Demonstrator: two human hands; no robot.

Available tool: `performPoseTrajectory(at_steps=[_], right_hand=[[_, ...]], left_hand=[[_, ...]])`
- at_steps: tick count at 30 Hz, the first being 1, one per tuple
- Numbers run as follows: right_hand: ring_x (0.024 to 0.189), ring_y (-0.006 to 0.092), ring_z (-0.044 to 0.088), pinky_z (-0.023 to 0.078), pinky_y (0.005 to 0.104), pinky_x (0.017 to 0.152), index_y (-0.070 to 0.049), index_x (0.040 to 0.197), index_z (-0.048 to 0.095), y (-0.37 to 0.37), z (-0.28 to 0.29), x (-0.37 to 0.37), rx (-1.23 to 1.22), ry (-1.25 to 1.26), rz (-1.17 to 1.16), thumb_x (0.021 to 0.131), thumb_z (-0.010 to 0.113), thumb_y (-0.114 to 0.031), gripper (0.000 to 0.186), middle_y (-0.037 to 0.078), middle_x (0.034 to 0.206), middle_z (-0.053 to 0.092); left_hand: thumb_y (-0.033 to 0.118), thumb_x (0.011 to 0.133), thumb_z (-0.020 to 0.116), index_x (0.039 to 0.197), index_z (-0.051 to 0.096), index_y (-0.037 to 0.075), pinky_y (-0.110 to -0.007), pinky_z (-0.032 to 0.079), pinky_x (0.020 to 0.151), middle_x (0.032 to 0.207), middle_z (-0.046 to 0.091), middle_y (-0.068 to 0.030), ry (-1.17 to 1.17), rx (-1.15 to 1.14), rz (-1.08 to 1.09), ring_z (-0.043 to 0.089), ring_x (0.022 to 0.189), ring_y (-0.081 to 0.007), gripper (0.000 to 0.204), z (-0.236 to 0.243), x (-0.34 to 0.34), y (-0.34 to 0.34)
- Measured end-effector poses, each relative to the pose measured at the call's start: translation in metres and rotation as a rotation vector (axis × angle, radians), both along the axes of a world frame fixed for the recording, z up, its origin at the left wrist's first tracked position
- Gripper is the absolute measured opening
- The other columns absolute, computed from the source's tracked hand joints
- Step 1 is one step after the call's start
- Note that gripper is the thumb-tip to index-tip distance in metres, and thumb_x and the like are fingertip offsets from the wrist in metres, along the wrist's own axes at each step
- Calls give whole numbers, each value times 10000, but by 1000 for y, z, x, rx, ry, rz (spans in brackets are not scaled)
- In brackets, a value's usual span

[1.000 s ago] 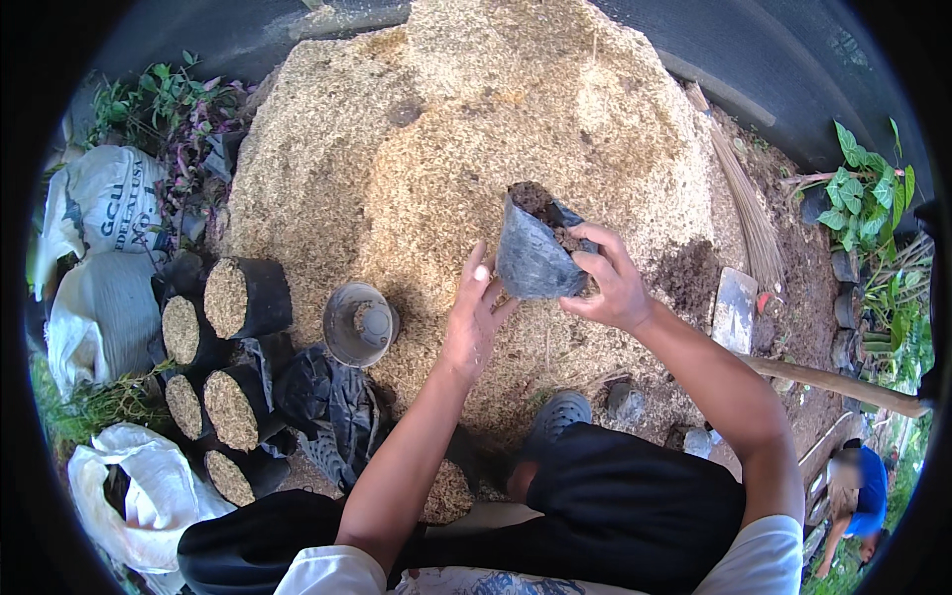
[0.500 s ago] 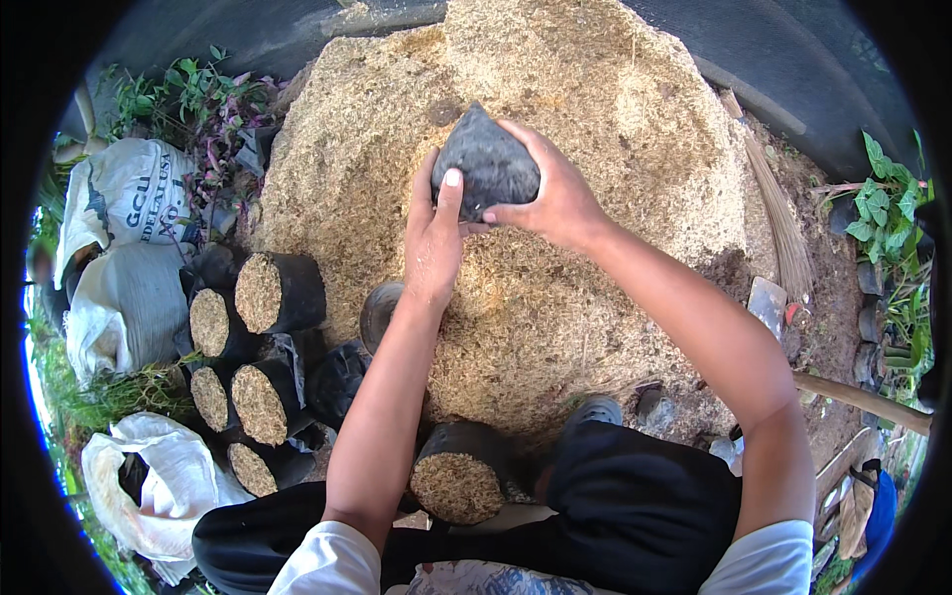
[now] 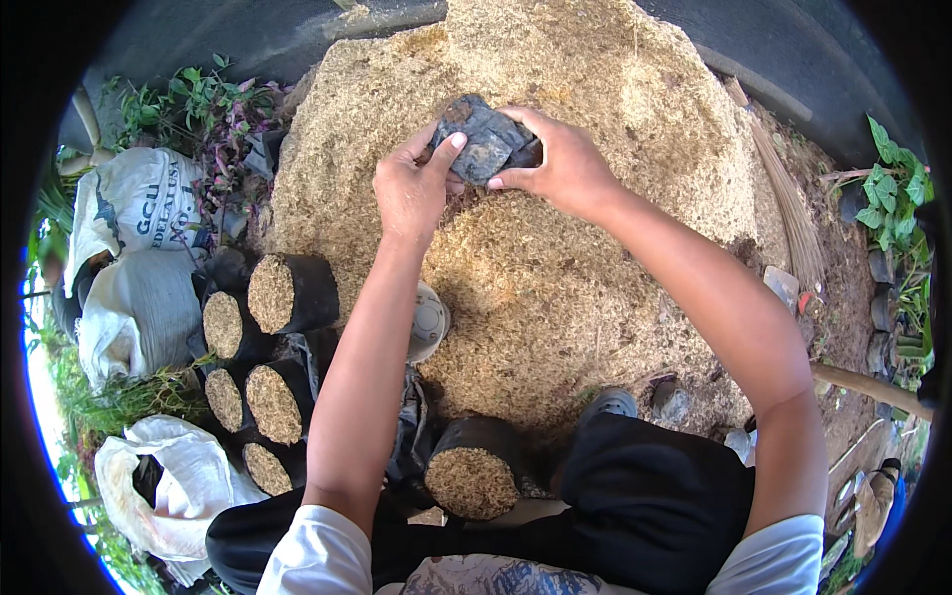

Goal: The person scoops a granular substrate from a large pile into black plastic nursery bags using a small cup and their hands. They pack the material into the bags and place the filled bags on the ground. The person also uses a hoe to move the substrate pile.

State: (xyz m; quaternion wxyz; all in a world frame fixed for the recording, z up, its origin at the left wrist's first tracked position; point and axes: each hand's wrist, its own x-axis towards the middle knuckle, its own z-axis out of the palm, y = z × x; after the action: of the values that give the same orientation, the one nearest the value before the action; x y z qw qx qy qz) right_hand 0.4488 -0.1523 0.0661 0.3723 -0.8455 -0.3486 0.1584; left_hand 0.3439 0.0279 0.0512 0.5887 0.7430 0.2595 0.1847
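Observation:
Both my hands hold a dark, crumpled black plastic planting bag (image 3: 484,147) above the pale pile. Its folded, dirt-stained surface faces up. My left hand (image 3: 412,188) grips its left side, with the thumb pressed on top. From the right, my right hand (image 3: 565,169) pinches the other side between thumb and fingers, some hidden behind the bag. Under them spreads a large heap of sawdust-like material (image 3: 575,288). Beside my left forearm a round whitish container (image 3: 428,322) is partly hidden.
Several black bags filled with the same pale material (image 3: 273,397) stand at left, and another filled bag (image 3: 472,481) sits by my legs. White sacks (image 3: 139,307) lie farther left. A stick broom (image 3: 788,208) and a wooden handle (image 3: 868,389) are at right. Dark sheeting (image 3: 803,69) borders the far side.
The planting bag has turned in my hands, from a smooth pointed shape to its folded, wrinkled side. My left hand has shifted slightly left. The whitish container now shows its round face.

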Motion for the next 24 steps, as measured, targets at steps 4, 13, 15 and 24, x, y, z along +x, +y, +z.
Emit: performPoseTrajectory(at_steps=[4, 13, 15, 24], right_hand=[[1139, 291, 784, 608, 469, 1069, -106, 1588, 569, 2, -4, -3, 18, 23, 4, 840, 960, -461, 915, 163, 1312, 776], [1043, 292, 793, 625, 484, 965, -84, 1447, 688, 2, -23, -2, -77, -15, 46, 921, 797, -670, 795, 134, 1196, 808], [1045, 317, 794, 623, 498, 982, -70, 1408, 721, 6, -24, -2, -52, -105, 49, 941, 766, -681, 770, 133, 1182, 811], [1326, 338, 688, 542, 499, 1154, -17, 1446, 696, 8, -25, -2, 119, -260, 61, 1003, 761, -593, 729, 159, 1393, 731]], left_hand=[[205, 1082, 763, 1477, 704, 10, -294, 620, 696, 979, 775, -43, 12, -25, 26, 700, 748, -108, 445, 0, -6, 3], [206, 1069, 777, 1306, 817, 12, -310, 630, 692, 948, 782, -87, -11, 35, 60, 731, 827, -127, 309, -17, -17, 10], [212, 1060, 791, 1263, 838, 17, -301, 626, 694, 940, 784, -100, -1, 155, 53, 736, 828, -132, 285, -19, -17, 12], [196, 1101, 733, 1361, 768, 41, -330, 633, 881, 1170, 744, -75, -85, -110, 42, 718, 1040, -151, 305, -12, -20, 14]])
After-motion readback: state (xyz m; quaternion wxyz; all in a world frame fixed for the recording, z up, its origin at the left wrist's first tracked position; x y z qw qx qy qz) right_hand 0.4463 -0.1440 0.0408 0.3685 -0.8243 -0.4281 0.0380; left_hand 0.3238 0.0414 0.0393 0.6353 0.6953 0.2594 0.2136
